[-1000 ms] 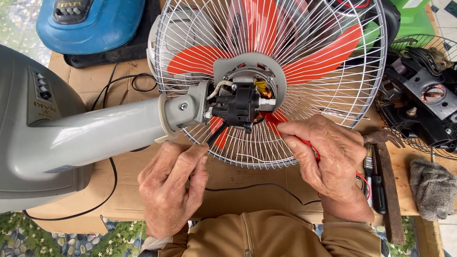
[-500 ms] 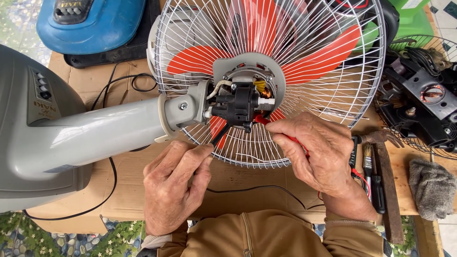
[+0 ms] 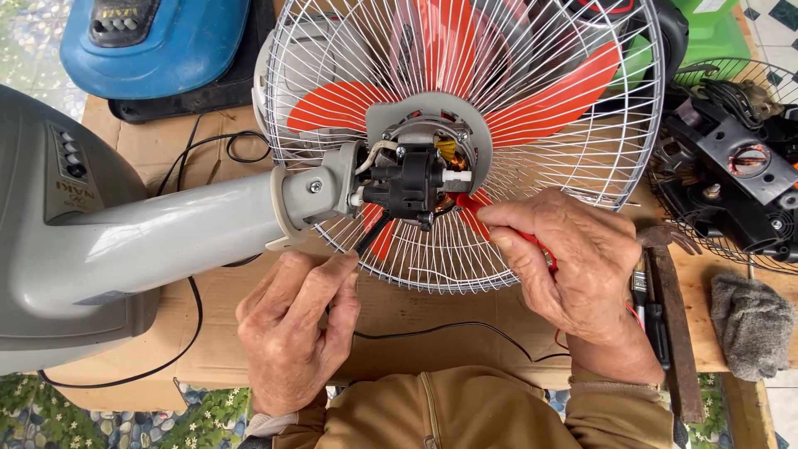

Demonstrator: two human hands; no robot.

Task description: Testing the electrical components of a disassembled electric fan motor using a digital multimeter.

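Observation:
A grey pedestal fan (image 3: pixel 166 233) lies on its side, its white wire guard (image 3: pixel 565 150) and orange blades (image 3: pixel 332 104) facing up, with the bare motor (image 3: pixel 411 179) exposed at the hub. My left hand (image 3: pixel 295 333) pinches a thin black wire (image 3: pixel 370 235) just below the motor. A red-handled tool (image 3: pixel 519 237) is gripped in my right hand (image 3: pixel 573 266), its tip pointing at the right side of the motor.
Brown cardboard (image 3: pixel 416 308) covers the bench. A blue and black device (image 3: pixel 158 41) sits at the top left. Another opened fan motor in a wire guard (image 3: pixel 740 175) lies at the right, with a hammer (image 3: pixel 669 316), a screwdriver (image 3: pixel 644 299) and a grey rag (image 3: pixel 752 320).
My right hand has slid left and up, bringing the red tool closer to the motor. My left hand has stayed on the black wire.

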